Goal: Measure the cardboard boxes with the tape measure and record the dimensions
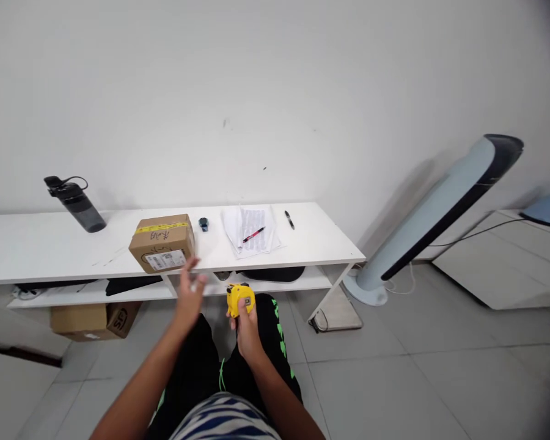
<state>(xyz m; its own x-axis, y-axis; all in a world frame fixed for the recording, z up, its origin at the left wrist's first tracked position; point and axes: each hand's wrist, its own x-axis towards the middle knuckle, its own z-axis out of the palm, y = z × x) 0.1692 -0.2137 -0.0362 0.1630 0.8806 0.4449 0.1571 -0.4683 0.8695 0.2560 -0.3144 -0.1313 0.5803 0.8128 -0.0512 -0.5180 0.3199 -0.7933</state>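
My right hand [246, 327] is wrapped round a yellow tape measure [239, 299], held above my lap in front of the table edge. No blade shows drawn out of it. My left hand [190, 293] is raised with its fingers apart and nothing in it, close to the front right corner of a cardboard box [161, 244]. The box has yellow tape across its top, black handwriting and a white label on its front. Whether my left fingertips touch the box, I cannot tell.
On the white table [321, 244] are papers [256, 223], a red pen [253, 234], a black pen [289, 220], a small dark watch [203, 224] and a grey bottle [80, 205]. Another cardboard box [96, 321] sits underneath. A tall fan [433, 214] stands at the right.
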